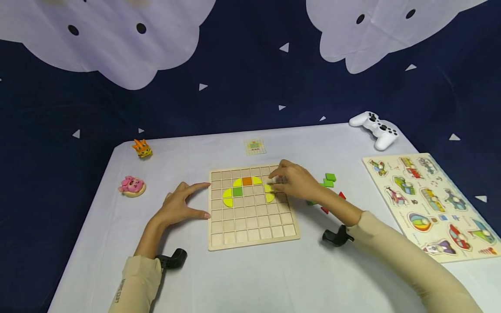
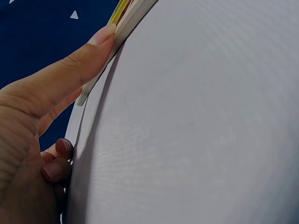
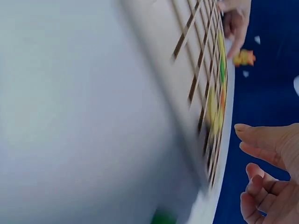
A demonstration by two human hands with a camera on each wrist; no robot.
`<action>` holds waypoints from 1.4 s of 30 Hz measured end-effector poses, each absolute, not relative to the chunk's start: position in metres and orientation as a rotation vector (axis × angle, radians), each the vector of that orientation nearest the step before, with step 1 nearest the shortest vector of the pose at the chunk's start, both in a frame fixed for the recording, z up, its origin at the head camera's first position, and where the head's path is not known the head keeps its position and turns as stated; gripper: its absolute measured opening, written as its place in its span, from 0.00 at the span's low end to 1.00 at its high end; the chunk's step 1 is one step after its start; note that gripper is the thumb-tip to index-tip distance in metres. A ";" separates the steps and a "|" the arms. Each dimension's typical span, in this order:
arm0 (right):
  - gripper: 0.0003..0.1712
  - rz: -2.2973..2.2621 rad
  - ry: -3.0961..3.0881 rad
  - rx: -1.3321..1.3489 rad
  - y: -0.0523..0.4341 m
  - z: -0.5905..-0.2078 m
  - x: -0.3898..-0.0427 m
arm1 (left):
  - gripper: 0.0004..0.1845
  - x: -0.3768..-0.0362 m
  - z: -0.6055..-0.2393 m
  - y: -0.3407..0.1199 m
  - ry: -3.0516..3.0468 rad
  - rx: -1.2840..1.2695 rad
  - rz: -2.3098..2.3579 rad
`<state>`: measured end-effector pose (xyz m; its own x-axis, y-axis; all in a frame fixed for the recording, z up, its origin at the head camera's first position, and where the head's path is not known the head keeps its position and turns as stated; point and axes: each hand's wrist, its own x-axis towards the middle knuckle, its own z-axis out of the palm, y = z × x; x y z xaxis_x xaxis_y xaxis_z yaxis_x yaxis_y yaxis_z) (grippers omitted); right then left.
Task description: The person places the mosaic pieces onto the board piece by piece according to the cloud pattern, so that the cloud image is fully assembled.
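A wooden grid board (image 1: 250, 226) lies in the middle of the white table (image 1: 274, 278). In its upper rows sit yellow curved pieces (image 1: 228, 198), an orange square (image 1: 247, 181) and a green square (image 1: 237, 191). My left hand (image 1: 197, 201) is spread, index finger and thumb touching the board's left edge; the thumb (image 2: 88, 51) presses on that edge (image 2: 128, 16). My right hand (image 1: 275, 182) reaches over the board's upper right, fingertips at a yellow piece (image 1: 269, 193). Its fingers (image 3: 261, 137) are loosely bent, with nothing seen between them.
Loose green pieces (image 1: 328, 180) and red pieces (image 1: 342, 195) lie right of the board. A picture peg puzzle (image 1: 430, 204) and a white game controller (image 1: 376, 127) are at the right. A pink toy (image 1: 132, 186), an orange toy (image 1: 142, 148) and a small card (image 1: 255, 146) lie farther back.
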<state>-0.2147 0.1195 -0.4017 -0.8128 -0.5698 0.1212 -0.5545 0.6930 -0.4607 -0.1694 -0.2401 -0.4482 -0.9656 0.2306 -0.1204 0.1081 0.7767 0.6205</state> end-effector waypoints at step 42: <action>0.14 -0.474 3.033 -0.786 0.230 -0.415 -0.212 | 0.50 -0.169 -0.447 -0.241 2.772 0.286 0.958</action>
<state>-0.2116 0.2301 -0.4153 -0.8766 -0.4706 0.1005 -0.4788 0.8323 -0.2793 -0.1692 -0.2415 -0.4467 -0.9624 0.2437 -0.1198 0.1177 0.7720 0.6247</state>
